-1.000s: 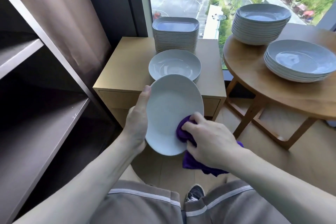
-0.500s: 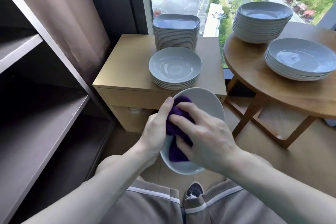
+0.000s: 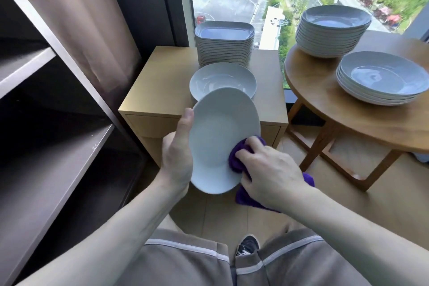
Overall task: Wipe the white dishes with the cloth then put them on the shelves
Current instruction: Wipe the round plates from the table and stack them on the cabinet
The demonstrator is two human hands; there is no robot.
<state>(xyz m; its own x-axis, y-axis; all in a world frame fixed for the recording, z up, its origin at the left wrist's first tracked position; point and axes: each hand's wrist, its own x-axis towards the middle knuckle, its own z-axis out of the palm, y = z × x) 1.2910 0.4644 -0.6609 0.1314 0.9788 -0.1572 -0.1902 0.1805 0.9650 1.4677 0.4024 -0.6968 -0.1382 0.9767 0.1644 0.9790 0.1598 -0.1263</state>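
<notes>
Left hand (image 3: 177, 153) grips the white dish (image 3: 220, 137) by its left rim, thumb along the edge; the dish is tilted, in the air in front of the square wooden surface (image 3: 160, 90). Right hand (image 3: 271, 174) is curled round the purple cloth (image 3: 239, 158), pressing it against the dish's lower right. On that surface: a round dish stack (image 3: 222, 80) and a square plate stack (image 3: 224, 44) behind it. The round wooden surface (image 3: 325, 104) carries two more stacks. The dark shelves (image 3: 58, 169) are at left.
</notes>
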